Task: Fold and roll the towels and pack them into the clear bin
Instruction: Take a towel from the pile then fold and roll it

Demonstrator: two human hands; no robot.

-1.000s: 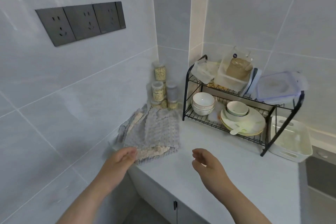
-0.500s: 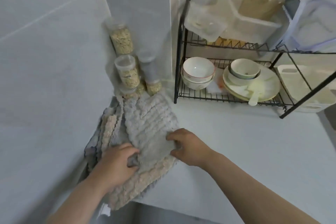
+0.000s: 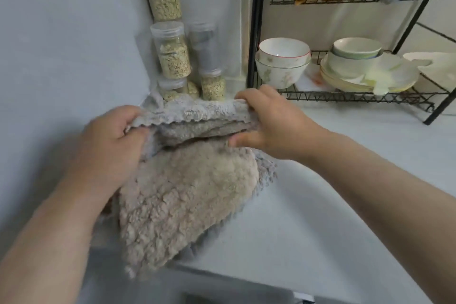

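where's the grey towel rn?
Head view, centre-left: grey towel gripped at both ends by left hand and right hand, over the beige towel, in front of the jars.

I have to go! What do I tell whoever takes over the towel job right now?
Left hand grips the grey towel at its left end; right hand grips its right end.
The grey towel is held above the beige towel, which lies spread on the counter, drooping over the edge.
No rolled towel shows.
Left: fold, roll, pack all. The bin is out of view.
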